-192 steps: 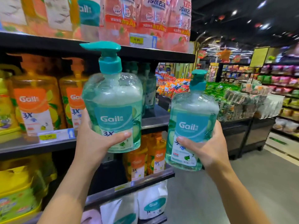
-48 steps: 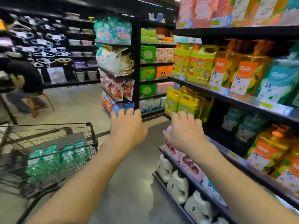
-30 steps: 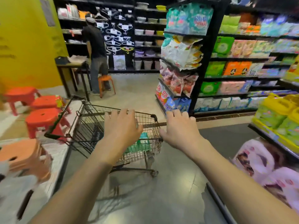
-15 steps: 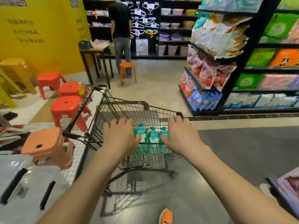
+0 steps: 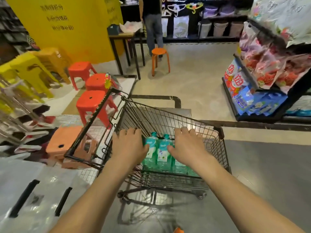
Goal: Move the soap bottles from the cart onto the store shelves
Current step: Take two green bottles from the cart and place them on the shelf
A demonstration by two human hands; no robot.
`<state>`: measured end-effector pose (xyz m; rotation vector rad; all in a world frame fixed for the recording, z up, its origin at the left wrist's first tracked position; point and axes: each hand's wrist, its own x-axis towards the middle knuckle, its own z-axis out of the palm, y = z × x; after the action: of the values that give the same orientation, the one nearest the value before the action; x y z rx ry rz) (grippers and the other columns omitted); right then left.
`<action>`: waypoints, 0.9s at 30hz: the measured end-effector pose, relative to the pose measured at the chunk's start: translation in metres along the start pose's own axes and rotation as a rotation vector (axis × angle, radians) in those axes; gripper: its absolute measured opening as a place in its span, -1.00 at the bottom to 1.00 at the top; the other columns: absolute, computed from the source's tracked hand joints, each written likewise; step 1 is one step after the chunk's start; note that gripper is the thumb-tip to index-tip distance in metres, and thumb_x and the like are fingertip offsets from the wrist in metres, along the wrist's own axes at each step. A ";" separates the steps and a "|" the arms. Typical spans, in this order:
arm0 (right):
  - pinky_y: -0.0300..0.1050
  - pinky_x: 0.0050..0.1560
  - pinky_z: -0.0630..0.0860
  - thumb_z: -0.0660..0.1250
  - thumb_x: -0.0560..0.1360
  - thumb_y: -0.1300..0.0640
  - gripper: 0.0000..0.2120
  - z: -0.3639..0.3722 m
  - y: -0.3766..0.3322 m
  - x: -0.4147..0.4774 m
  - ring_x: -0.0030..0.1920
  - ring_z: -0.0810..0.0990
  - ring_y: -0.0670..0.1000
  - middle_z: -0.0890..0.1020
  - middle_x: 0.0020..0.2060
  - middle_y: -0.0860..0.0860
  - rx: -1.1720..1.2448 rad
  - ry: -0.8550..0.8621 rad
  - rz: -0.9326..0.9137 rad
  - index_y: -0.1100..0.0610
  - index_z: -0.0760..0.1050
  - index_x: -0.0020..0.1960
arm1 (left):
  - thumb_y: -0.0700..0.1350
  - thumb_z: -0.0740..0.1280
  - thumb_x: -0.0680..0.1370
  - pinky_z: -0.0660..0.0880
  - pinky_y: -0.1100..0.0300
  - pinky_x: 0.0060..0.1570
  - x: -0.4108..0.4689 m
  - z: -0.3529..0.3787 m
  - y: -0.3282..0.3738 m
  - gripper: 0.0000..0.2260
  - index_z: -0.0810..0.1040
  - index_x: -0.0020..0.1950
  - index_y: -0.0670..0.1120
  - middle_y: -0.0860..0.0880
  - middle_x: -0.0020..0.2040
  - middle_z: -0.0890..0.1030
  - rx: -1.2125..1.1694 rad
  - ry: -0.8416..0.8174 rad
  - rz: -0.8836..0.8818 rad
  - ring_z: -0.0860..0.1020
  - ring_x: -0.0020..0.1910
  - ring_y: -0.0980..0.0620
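Observation:
A dark wire shopping cart [image 5: 168, 113] stands on the floor right in front of me. Several green soap bottles [image 5: 162, 149] with teal pump tops stand upright in its near end. My left hand [image 5: 130, 145] and my right hand [image 5: 187, 143] reach down into the basket, palms down and fingers spread. They sit at either side of the middle bottles and partly cover the outer ones. Neither hand is closed around a bottle. The soap shelves are out of view.
Red plastic stools [image 5: 91, 102] and a pale orange stool [image 5: 64, 140] crowd the cart's left side. A shelf rack of packaged goods [image 5: 249, 91] stands at the right. Ahead are an orange round stool [image 5: 159, 52], a small table [image 5: 123, 35] and a standing person [image 5: 153, 22].
My view has swung from the shelves to the cart and tilted down. Both empty hands have moved forward and down into the basket, over the bottles.

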<state>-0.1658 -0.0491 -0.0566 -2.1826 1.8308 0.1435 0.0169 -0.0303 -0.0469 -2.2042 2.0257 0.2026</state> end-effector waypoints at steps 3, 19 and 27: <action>0.24 0.39 0.38 0.23 0.62 -0.19 -0.40 0.008 0.005 0.037 0.40 0.38 0.21 0.42 0.41 0.13 0.013 -0.033 -0.021 0.13 0.27 0.52 | 0.23 0.19 0.65 0.18 -0.22 0.54 0.034 0.013 -0.002 -0.48 0.34 0.53 0.00 -0.05 0.53 0.41 0.002 -0.038 -0.021 0.33 0.53 -0.15; 0.30 0.47 0.28 0.22 0.64 -0.19 -0.35 0.094 0.004 0.193 0.53 0.25 0.28 0.30 0.53 0.18 -0.006 -0.347 0.184 0.13 0.16 0.59 | 0.21 0.22 0.64 0.29 -0.18 0.46 0.216 0.139 -0.029 -0.49 0.38 0.50 -0.05 -0.08 0.44 0.49 0.041 -0.286 0.147 0.40 0.45 -0.18; 0.24 0.41 0.38 0.22 0.63 -0.20 -0.39 0.179 0.013 0.237 0.47 0.33 0.28 0.35 0.48 0.17 0.093 -0.492 0.197 0.14 0.25 0.53 | 0.20 0.22 0.66 0.27 -0.08 0.51 0.258 0.222 -0.034 -0.44 0.31 0.59 -0.02 -0.07 0.54 0.41 -0.023 -0.450 0.269 0.35 0.51 -0.13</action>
<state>-0.1149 -0.2254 -0.2906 -1.7048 1.7144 0.5689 0.0713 -0.2370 -0.3142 -1.6877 2.0447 0.6851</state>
